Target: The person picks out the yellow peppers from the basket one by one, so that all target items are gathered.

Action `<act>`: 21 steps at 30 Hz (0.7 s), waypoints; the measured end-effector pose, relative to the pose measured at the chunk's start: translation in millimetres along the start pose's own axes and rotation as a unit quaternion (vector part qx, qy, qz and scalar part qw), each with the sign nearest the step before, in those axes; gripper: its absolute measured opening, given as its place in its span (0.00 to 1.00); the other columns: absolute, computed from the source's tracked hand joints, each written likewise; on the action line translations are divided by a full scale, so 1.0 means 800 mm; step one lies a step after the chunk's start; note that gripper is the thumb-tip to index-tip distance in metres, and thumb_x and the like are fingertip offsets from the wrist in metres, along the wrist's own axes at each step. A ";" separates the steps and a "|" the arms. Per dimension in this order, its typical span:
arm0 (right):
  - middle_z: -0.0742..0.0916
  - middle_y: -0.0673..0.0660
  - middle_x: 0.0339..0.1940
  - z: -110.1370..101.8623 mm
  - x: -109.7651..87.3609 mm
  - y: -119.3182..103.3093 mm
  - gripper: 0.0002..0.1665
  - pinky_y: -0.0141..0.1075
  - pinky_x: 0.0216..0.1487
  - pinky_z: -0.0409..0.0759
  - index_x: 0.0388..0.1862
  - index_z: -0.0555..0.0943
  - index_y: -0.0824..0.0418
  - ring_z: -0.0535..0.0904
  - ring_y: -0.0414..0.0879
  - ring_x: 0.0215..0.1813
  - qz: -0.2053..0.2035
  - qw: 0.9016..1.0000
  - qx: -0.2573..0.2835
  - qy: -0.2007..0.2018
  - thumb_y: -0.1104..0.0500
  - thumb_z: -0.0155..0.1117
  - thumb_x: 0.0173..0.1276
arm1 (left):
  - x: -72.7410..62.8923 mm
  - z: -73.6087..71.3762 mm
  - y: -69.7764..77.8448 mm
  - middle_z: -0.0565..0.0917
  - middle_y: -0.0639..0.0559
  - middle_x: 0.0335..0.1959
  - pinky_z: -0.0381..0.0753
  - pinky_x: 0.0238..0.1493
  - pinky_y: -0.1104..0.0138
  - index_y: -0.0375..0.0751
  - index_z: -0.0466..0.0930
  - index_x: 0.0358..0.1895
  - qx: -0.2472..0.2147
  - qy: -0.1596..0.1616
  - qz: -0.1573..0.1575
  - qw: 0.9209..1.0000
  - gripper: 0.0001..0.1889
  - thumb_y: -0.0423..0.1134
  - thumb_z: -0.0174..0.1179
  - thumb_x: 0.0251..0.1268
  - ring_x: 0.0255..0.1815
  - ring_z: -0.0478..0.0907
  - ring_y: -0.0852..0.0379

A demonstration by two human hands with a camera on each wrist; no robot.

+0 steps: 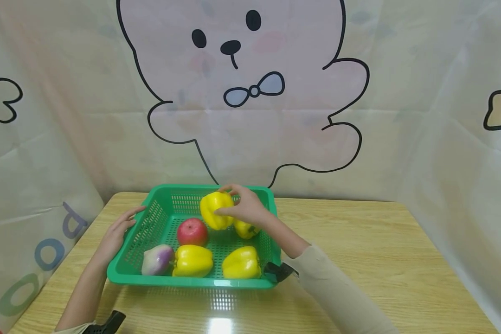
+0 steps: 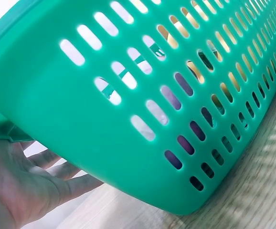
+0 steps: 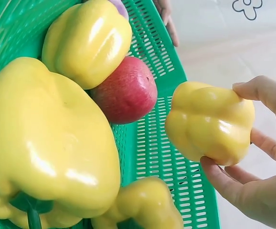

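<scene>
My right hand [image 1: 249,207] pinches a yellow bell pepper [image 1: 216,209] between thumb and fingers above the back right part of a green plastic basket [image 1: 192,281]. The right wrist view shows the held bell pepper [image 3: 212,123] close up, with the fingertips at its sides. My left hand [image 1: 116,234] rests against the basket's left side, its fingers fairly straight along the outer wall. In the basket lie a red round fruit [image 1: 192,232], a purple-and-white eggplant [image 1: 157,260] and more yellow bell peppers [image 1: 193,260], one of them partly hidden by my right hand.
The basket stands on a light wooden table [image 1: 359,250]. Behind it hangs a cloth backdrop [image 1: 300,139] with a cartoon bear, and cloth also hangs at both sides. Black straps with small devices sit at both wrists.
</scene>
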State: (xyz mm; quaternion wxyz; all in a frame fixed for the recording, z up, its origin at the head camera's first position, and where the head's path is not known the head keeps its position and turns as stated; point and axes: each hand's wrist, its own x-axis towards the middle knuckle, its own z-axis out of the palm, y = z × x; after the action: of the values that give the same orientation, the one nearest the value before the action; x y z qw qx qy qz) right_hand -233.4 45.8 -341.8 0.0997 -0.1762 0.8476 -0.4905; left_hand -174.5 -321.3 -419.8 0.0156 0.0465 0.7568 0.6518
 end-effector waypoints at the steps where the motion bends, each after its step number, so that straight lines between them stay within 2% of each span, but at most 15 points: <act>1: 0.81 0.62 0.67 -0.001 -0.001 -0.001 0.34 0.40 0.46 0.86 0.68 0.80 0.54 0.81 0.55 0.55 0.000 1.000 0.004 0.001 0.52 0.80 0.64 | 0.000 0.000 0.000 0.82 0.67 0.49 0.87 0.37 0.66 0.70 0.76 0.68 0.001 0.001 0.000 1.000 0.20 0.43 0.37 0.91 0.39 0.84 0.62; 7: 0.80 0.62 0.67 -0.006 -0.006 0.000 0.33 0.40 0.45 0.85 0.68 0.79 0.52 0.82 0.54 0.51 0.004 1.000 0.016 0.001 0.52 0.80 0.65 | -0.001 0.000 0.000 0.81 0.68 0.51 0.87 0.37 0.67 0.69 0.76 0.68 0.004 0.003 0.001 1.000 0.20 0.43 0.37 0.91 0.40 0.84 0.62; 21: 0.79 0.63 0.69 -0.022 -0.018 0.005 0.33 0.49 0.55 0.85 0.68 0.79 0.52 0.80 0.60 0.62 -0.003 0.999 0.047 0.003 0.52 0.78 0.66 | 0.001 0.000 -0.002 0.82 0.68 0.52 0.87 0.38 0.67 0.67 0.76 0.69 -0.006 -0.001 0.005 1.000 0.20 0.42 0.37 0.91 0.40 0.84 0.62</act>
State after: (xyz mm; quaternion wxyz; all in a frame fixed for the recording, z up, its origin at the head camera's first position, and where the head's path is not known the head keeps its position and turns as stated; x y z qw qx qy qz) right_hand -226.6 67.1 -336.3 0.1034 -0.1724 0.8233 -0.5308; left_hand -175.2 -321.5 -421.5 0.0133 0.0504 0.7530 0.6560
